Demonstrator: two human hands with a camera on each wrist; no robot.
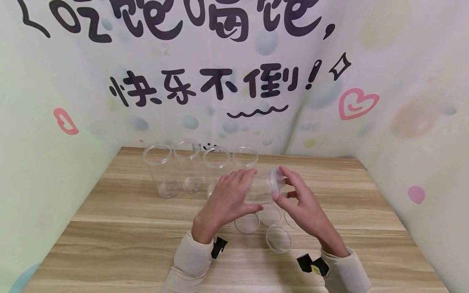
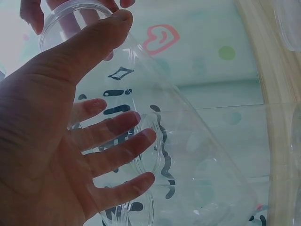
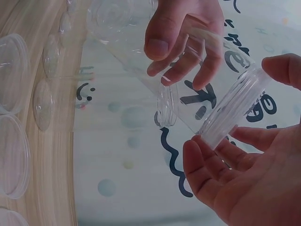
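Observation:
A clear plastic jar (image 1: 261, 186) lies sideways in the air above the table, its mouth toward the right. My left hand (image 1: 229, 197) holds it round the body, thumb on the near side and fingers seen beyond the clear wall (image 2: 197, 150) in the left wrist view. At the mouth sits a clear ridged lid (image 1: 273, 183). My right hand (image 1: 302, 207) grips this lid (image 3: 235, 106) by its edge, thumb on one side and fingers on the other. Whether the lid's thread is engaged, I cannot tell.
Several open clear jars (image 1: 157, 173) stand upright in a group at the back left of the wooden table (image 1: 128, 240). Below my hands lie several round clear lids (image 1: 278, 239), partly overlapped by the right hand. A printed backdrop (image 1: 205, 126) rises behind the table.

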